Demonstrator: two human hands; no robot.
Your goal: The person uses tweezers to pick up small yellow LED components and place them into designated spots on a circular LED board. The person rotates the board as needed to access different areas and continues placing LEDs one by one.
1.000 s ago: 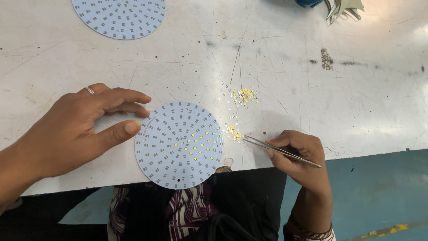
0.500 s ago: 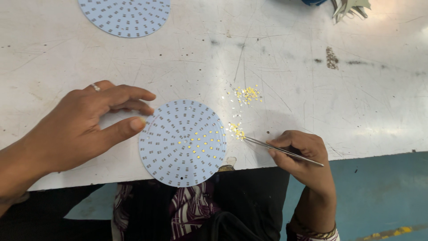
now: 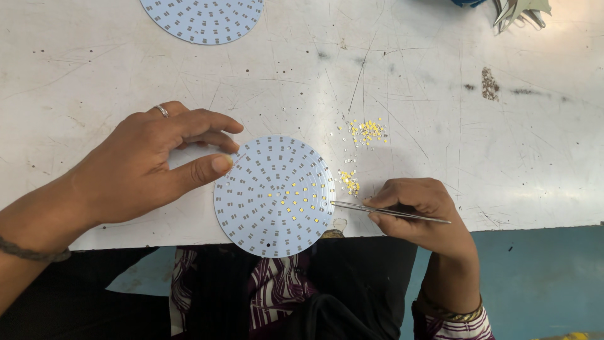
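Note:
A round pale-blue circuit board (image 3: 274, 196) lies at the table's near edge, with several small yellow chips set near its middle. My left hand (image 3: 145, 165) rests at its left rim, thumb and fingertips touching the edge. My right hand (image 3: 418, 211) pinches metal tweezers (image 3: 377, 210) whose tips reach the board's right rim. Loose yellow chips lie in two small heaps, one (image 3: 349, 182) just above the tweezers and one (image 3: 367, 130) farther back.
A second round board (image 3: 201, 19) lies at the far edge of the scratched white table (image 3: 472, 138). A bundle of metal tools (image 3: 519, 11) sits at the top right. Blue floor shows beyond the near edge.
The tweezer tips have moved from the nearer heap of chips over to the board's right rim. My left hand stays at the board's left edge.

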